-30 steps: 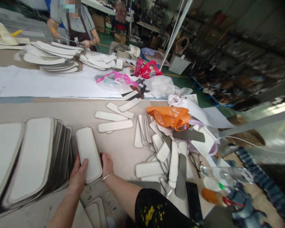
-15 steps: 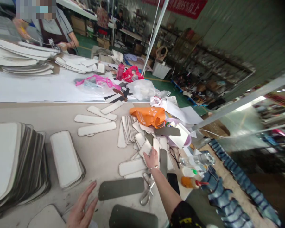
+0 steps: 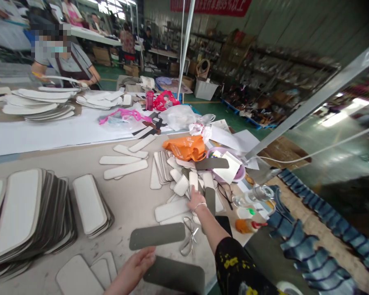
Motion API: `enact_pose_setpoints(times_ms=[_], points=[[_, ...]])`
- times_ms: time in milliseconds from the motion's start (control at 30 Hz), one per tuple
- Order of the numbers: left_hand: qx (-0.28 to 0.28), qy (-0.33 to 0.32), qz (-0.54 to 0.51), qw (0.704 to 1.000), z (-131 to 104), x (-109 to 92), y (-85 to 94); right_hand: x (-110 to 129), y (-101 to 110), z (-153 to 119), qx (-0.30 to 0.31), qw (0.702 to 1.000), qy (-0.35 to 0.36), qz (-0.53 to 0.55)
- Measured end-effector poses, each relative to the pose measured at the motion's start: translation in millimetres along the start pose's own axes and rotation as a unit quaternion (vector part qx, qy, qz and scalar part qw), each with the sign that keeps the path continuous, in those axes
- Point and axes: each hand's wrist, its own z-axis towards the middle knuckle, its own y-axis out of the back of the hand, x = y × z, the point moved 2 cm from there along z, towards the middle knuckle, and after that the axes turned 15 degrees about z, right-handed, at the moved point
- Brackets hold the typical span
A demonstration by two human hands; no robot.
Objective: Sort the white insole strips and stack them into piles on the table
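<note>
My right hand (image 3: 197,199) reaches into the pile of small pieces, with a finger stretched onto a narrow white rounded panel (image 3: 193,180); its other fingers are partly hidden. Just left of it lies a larger white panel (image 3: 172,209). My left hand (image 3: 140,262) is low in front, fingers extended at the left end of a dark grey panel (image 3: 175,272), gripping nothing that I can see; whether it touches the panel is unclear. Above that hand lies another dark grey panel (image 3: 156,236). Metal scissors (image 3: 189,237) rest between the panels and my right forearm.
Tall stacks of white panels (image 3: 17,213) stand at left, beside a smaller stack (image 3: 90,205). An orange bag (image 3: 186,147), a purple basin (image 3: 241,174), a glass jar (image 3: 252,196) and an orange bottle (image 3: 246,225) line the right. Across the table sits a co-worker (image 3: 64,65).
My left hand has moved right, to the edge of the nearer dark grey panel. My right hand has shifted from a white piece to the narrow panel beside it. The view has tilted up.
</note>
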Motion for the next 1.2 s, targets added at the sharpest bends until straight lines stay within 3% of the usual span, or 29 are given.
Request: enact_pose_setpoints(times_ms=[167, 333, 533, 667, 767, 867, 1033, 1200], points=[[-0.01, 0.082, -0.041, 0.996, 2.1, -2.6, -10.5, -3.7, 17.9, 6.9, 0.014, 1.0, 0.028, 0.001], [0.0, 0.1, -0.188, 0.977, 13.7, -11.1, -19.4, 6.4, 27.4, -12.3, 0.008, 0.998, 0.054, 0.013], [-0.027, 0.093, -0.399, 0.912, 44.7, -27.1, -10.9, 48.6, -10.8, -84.7, 0.038, 0.992, 0.118, -0.026], [-0.104, 0.086, -0.369, 0.92, 60.0, -20.3, 3.0, 67.3, -44.6, -131.2, 0.104, 0.972, 0.202, -0.058], [-0.16, 0.111, -0.319, 0.928, 64.1, -2.6, 6.6, 66.3, -54.2, -145.8, 0.143, 0.952, 0.27, -0.019], [-0.174, 0.117, -0.308, 0.928, 63.7, 16.6, 5.0, 55.3, -42.6, -136.1, 0.155, 0.946, 0.276, 0.064], [-0.18, 0.12, -0.304, 0.928, 63.4, 35.9, 2.0, 40.6, -6.3, -90.1, 0.167, 0.932, 0.258, 0.19], [-0.186, 0.112, -0.308, 0.926, 65.0, 38.1, 1.7, 47.2, -10.2, -56.7, 0.207, 0.912, 0.268, 0.23]])
